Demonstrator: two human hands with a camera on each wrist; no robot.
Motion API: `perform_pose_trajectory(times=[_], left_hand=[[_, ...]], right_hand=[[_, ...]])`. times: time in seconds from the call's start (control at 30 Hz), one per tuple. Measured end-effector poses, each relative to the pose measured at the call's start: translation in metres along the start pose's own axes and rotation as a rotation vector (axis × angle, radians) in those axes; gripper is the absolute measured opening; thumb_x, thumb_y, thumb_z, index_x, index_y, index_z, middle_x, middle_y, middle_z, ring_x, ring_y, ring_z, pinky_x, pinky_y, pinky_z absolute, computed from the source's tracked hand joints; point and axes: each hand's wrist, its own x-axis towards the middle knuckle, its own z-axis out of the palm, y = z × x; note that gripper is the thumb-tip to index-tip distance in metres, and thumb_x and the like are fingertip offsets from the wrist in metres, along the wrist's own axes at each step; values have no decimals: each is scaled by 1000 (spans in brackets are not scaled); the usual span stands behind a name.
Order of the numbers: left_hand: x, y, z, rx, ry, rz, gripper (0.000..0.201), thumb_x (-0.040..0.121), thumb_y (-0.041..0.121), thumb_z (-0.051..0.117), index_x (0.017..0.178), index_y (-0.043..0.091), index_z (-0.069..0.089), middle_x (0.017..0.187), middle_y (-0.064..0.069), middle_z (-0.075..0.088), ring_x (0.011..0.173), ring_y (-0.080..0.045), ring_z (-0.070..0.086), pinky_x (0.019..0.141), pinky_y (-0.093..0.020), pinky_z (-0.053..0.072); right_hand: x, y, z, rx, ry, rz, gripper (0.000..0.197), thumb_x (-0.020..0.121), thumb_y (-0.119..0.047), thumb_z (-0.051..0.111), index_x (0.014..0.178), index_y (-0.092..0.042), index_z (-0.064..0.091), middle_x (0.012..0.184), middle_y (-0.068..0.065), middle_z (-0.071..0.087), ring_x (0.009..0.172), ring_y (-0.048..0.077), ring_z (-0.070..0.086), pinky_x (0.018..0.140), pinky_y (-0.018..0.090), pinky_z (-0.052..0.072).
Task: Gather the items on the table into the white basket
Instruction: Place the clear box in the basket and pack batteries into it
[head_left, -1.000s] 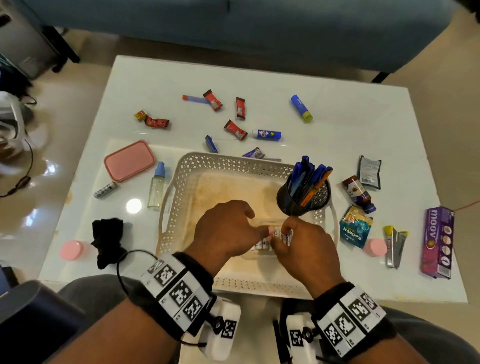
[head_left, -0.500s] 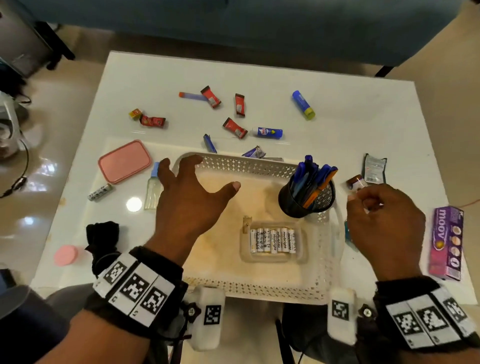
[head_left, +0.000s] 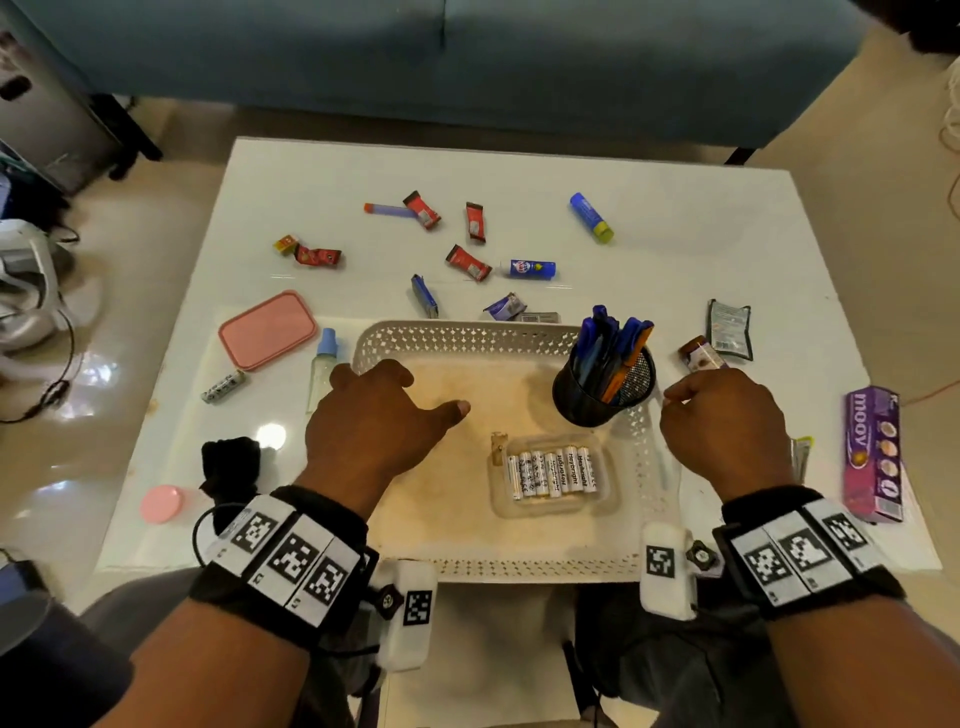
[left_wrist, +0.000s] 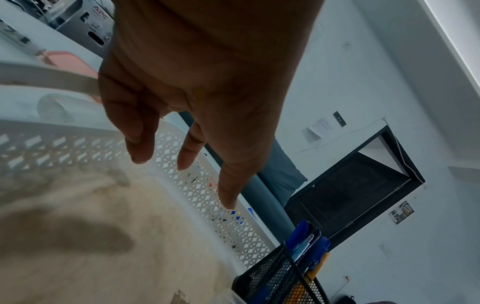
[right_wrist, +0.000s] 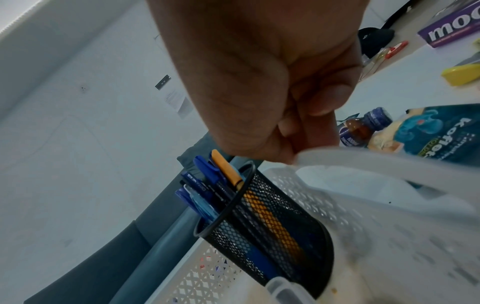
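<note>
The white basket (head_left: 467, 332) sits at the table's near edge. Inside it lie a clear case of batteries (head_left: 553, 475) and a black mesh pen holder (head_left: 602, 387) full of pens. My left hand (head_left: 374, 421) hovers over the basket's left half with relaxed, spread fingers (left_wrist: 140, 148) and holds nothing. My right hand (head_left: 722, 421) is over the basket's right handle (right_wrist: 363, 160), its fingers (right_wrist: 322, 100) curled with nothing seen in them. Just past it lie a teal packet (right_wrist: 436, 135) and a small brown bottle (right_wrist: 363, 127).
Left of the basket are a pink lidded box (head_left: 267, 330), a spray bottle (head_left: 324, 364), a loose battery (head_left: 223, 387), a black cloth (head_left: 231, 462) and a pink cap (head_left: 161, 503). Several candies and a glue stick (head_left: 591, 217) lie beyond it. A purple box (head_left: 872, 452) lies far right.
Both hands let go of the battery case, which now lies in the basket. My left hand moved left and my right hand moved right over the basket's handle.
</note>
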Motion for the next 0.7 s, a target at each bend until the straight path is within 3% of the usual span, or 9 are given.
perform_pose_trajectory(times=[0.17,0.27,0.33,0.43,0.5,0.6,0.7], left_hand=[[2,0,2,0,-17,7,91,62,94,55,133,37,51,137,-10,51,113,-25,62,78,-35,43],[-4,9,-1,-38,4,29,94,65,89,60,141,37,43,159,-13,30,123,-29,60,90,-39,49],[-12,16,-5,-83,83,96,88,69,83,64,141,37,46,161,-4,28,131,-24,53,94,-38,48],[-13,35,-16,-123,154,201,71,73,78,65,128,34,59,136,8,58,121,-15,58,92,-34,48],[-1,57,-26,-78,145,250,60,75,76,65,116,32,65,117,8,69,112,-16,63,90,-33,51],[41,102,-34,134,127,316,60,75,81,58,102,28,67,108,6,71,103,-22,66,82,-34,52],[84,144,-29,406,19,355,56,79,78,54,88,23,55,106,-3,68,94,-26,65,72,-33,47]], right_hand=[[-3,0,-2,26,-2,23,17,86,-13,64,96,-18,77,109,10,72,103,36,62,81,33,45],[0,2,-2,34,8,29,16,85,-17,64,96,-21,75,110,8,71,102,33,62,82,33,45],[4,3,-2,67,64,28,14,85,-24,64,94,-22,75,109,6,71,99,33,63,81,34,46],[11,7,-5,200,236,52,16,85,-35,66,87,-20,73,94,4,74,89,32,66,78,35,48],[16,10,-8,353,309,69,20,84,-39,69,81,-19,72,83,2,74,84,30,67,76,34,49],[23,16,-15,507,371,101,22,84,-39,71,75,-18,70,74,-1,72,78,24,67,70,27,43],[27,18,-24,662,403,157,21,84,-37,74,73,-19,70,64,-9,67,69,14,65,63,23,40]])
